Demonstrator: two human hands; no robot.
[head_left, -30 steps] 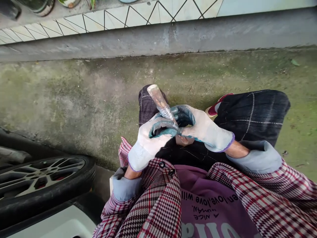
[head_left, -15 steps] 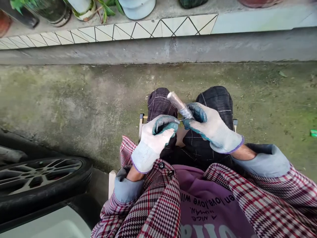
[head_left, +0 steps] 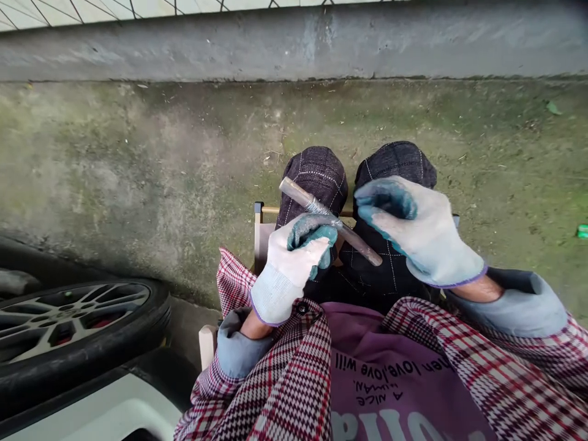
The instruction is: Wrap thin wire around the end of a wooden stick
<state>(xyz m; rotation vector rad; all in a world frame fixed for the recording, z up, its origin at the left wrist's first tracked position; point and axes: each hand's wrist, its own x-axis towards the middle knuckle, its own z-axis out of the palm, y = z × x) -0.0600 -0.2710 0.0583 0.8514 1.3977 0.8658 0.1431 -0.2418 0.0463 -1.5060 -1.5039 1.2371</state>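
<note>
I sit on a small wooden stool (head_left: 258,228) with my knees together. My left hand (head_left: 294,260), in a white glove with blue-green fingertips, is closed around the middle of a grey metal rod (head_left: 329,219) that has thin wire wound on its upper part. The rod lies slanted over my lap, its upper end toward the far left. My right hand (head_left: 420,229), gloved the same way, hovers just right of the rod with its fingers curled loosely and nothing in them.
A car wheel (head_left: 78,327) and white bodywork (head_left: 92,410) stand close at the lower left. Mossy concrete ground (head_left: 151,165) stretches ahead to a grey kerb (head_left: 294,46). A small green scrap (head_left: 582,231) lies at the far right.
My right hand has let go of the rod and moved off to the right. The rod has tipped flatter in my left hand. My view has dropped lower.
</note>
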